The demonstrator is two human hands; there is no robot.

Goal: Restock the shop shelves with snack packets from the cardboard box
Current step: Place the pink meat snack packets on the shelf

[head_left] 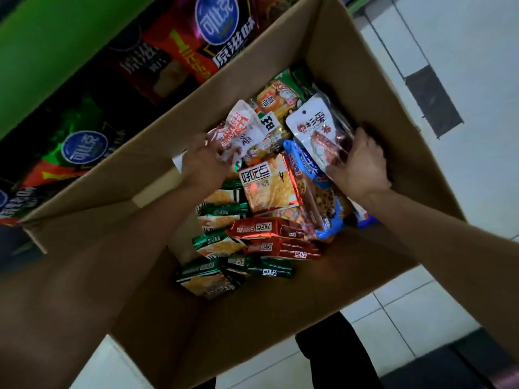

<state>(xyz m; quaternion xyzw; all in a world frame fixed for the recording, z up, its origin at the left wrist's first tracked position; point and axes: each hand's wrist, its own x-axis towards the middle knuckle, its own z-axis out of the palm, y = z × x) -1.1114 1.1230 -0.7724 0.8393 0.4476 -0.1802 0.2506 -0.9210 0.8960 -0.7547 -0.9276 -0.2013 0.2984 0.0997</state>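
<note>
An open cardboard box [351,80] stands on the floor and holds several snack packets. Both my hands reach into it. My left hand [203,164] grips a white and red packet [241,127] near the box's left wall. My right hand [362,167] grips a white packet with a clear window showing dark red snacks [320,130]. Under them lie an orange biscuit pack [266,183], a blue cookie pack [323,197], and red [269,231] and green [219,211] packs.
Shop shelves with a green edge [42,51] run along the left, stocked with large red [196,46] and green [81,141] chip bags. White floor tiles [463,66] lie to the right of the box. My dark trouser leg [337,355] shows below the box.
</note>
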